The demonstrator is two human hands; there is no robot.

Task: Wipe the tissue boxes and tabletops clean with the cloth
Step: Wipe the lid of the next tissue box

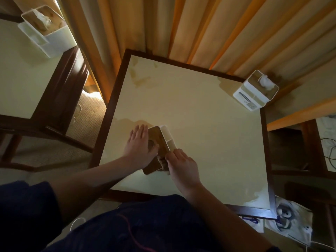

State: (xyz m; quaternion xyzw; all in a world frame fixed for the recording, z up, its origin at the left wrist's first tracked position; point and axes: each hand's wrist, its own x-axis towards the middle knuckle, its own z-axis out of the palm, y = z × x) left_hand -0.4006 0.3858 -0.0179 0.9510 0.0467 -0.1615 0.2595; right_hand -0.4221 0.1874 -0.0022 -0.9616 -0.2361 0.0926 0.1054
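Note:
A tissue box point(157, 140) with a brown wooden lid and a white side compartment lies on the near left part of the cream tabletop point(200, 135). My left hand point(138, 142) rests flat against the box's left side, fingers straight, thumb on the lid by its opening. My right hand point(181, 164) is at the box's near right edge and holds a small dark cloth point(162, 163) against it; most of the cloth is hidden. A second white tissue box point(254, 91) stands at the table's far right corner. A third tissue box point(43, 31) stands on the left table point(21, 79).
The tabletop has a dark wooden frame point(109, 106) and shows wet-looking patches near the far left corner. Orange-beige curtains point(200, 28) hang close behind it. Another table edge point(325, 142) is at the right. Cables and a printed bag point(289, 220) lie on the floor, lower right.

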